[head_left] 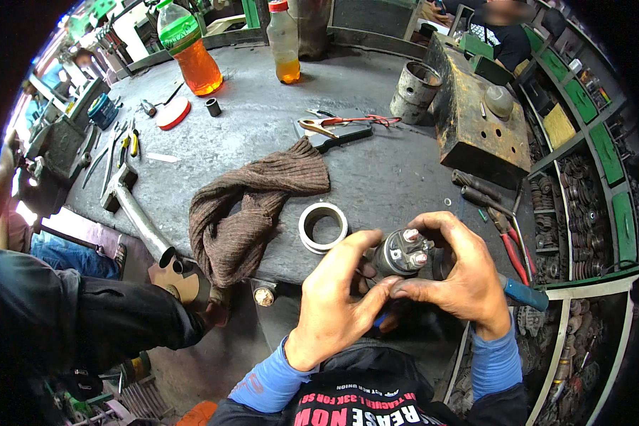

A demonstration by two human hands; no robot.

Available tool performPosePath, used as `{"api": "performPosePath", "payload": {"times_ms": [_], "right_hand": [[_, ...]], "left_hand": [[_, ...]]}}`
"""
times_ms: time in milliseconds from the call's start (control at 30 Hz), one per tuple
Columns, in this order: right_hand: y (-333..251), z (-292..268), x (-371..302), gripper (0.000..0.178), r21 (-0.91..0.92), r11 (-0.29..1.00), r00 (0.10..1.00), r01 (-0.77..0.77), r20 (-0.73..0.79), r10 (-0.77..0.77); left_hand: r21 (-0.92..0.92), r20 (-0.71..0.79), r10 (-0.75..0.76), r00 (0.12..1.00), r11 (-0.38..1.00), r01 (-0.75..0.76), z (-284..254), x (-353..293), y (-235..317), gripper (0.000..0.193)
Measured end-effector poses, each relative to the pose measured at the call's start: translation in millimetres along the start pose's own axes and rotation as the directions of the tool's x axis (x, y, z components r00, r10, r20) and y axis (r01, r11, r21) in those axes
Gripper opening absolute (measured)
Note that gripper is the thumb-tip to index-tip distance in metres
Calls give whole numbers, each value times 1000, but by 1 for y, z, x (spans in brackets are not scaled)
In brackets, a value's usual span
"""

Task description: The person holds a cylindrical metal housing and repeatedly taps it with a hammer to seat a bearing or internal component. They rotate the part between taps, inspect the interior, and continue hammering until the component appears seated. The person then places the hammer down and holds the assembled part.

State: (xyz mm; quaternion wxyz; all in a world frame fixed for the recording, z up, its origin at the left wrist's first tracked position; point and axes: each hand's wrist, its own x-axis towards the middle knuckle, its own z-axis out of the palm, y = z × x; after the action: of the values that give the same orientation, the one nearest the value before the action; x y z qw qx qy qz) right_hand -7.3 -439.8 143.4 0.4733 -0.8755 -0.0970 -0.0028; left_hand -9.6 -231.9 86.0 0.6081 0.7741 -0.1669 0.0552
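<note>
Above the near edge of the workbench, my two hands hold a starter solenoid, a dark cylinder with two bolt-like terminals on its upward-facing end. My left hand grips its left side with bent fingers and thumb. From the right, my right hand curls around it, its thumb meeting the left thumb at the near side. The solenoid's lower part is hidden behind my fingers. Just beyond my left hand lies a pale metal ring on the bench, next to a crumpled brown knitted cloth.
A hammer with a tubular handle lies left, near several pliers. Bottles with orange liquid and yellowish liquid stand at the back. Right are a metal box, red-handled pliers and parts shelves. Another person's dark-clothed limb is left.
</note>
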Motion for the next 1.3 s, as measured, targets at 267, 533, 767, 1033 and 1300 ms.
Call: {"api": "performPosePath", "payload": {"times_ms": [267, 533, 767, 1033, 1300], "right_hand": [[6, 0, -3, 80, -44, 997, 998, 57, 6, -56], [12, -5, 2, 72, -10, 971, 967, 239, 95, -237], [13, 3, -3, 69, 18, 980, 980, 196, 21, -197], [15, 3, -6, 80, 18, 992, 992, 125, 7, -125], [17, 17, -3, 73, -42, 980, 976, 192, -95, -196]], "left_hand": [[158, -54, 205, 977, 968, -194, 3, -3, -2, 61], [411, -244, 153, 958, 911, -41, -43, 4, -11, 62], [543, 15, 67, 998, 838, -64, -36, 29, -20, 79], [-154, -10, -126, 992, 980, 123, -48, 33, 2, 77], [-519, 63, -118, 991, 845, 134, -42, 57, 2, 94]]}}
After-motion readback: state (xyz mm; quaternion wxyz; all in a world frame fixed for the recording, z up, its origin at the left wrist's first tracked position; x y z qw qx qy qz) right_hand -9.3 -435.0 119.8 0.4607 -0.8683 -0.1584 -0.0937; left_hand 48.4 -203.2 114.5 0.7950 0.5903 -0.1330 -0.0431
